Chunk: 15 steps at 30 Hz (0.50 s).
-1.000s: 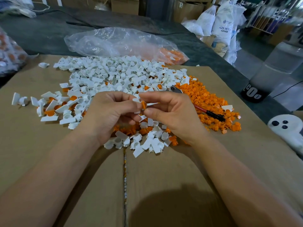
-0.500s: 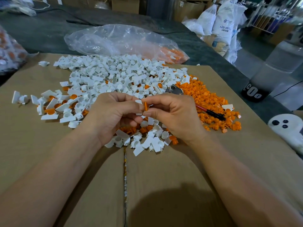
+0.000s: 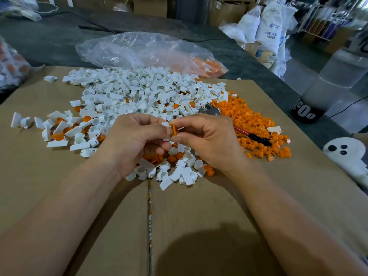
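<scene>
Both hands meet above the cardboard sheet. My left hand pinches a small white plastic piece, mostly hidden by its fingers. My right hand pinches a small orange cap between thumb and forefinger, pressed against that white piece. A large heap of white plastic pieces spreads behind the hands. A pile of orange caps lies to the right. More white pieces lie under my wrists.
A tool with a red and black handle lies on the orange pile. A clear plastic bag with some orange caps sits behind the heap. A white moulded part lies at the right edge. Sacks stand at the back right.
The orange cap has been pushed closer against the white piece between the fingertips. Both hands stay almost in place.
</scene>
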### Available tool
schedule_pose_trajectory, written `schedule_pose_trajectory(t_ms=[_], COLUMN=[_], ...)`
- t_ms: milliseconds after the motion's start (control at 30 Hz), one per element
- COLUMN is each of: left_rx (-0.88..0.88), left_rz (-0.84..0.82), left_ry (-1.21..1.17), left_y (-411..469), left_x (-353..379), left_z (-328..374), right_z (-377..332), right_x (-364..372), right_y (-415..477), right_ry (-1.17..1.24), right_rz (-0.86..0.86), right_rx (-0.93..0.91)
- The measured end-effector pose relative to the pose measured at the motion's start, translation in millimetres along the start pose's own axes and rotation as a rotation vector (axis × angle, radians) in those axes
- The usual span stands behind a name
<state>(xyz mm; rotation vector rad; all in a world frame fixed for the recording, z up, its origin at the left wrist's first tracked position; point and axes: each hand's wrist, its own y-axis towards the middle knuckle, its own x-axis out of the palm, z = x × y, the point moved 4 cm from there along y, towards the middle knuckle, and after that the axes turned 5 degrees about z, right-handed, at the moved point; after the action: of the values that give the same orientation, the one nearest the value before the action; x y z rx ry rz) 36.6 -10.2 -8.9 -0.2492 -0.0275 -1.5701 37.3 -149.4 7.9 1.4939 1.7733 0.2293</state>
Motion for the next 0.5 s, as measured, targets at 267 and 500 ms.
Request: schedule_pose_trajectory(t_ms=[267, 500], left_rx=[0.027, 0.040], left_rz=[0.038, 0.055], left_ry=[-0.048, -0.062], left_y=[2.6, 4.3], left_x=[-3.1, -4.8], left_z=[1.1, 0.1], right_z=[23.2, 53.9], right_x=[-53.8, -78.5], right_y=[8.7, -5.1], right_ry=[-0.364, -0.819], right_rz=[0.102, -0.331], right_rx=[0.456, 0.790])
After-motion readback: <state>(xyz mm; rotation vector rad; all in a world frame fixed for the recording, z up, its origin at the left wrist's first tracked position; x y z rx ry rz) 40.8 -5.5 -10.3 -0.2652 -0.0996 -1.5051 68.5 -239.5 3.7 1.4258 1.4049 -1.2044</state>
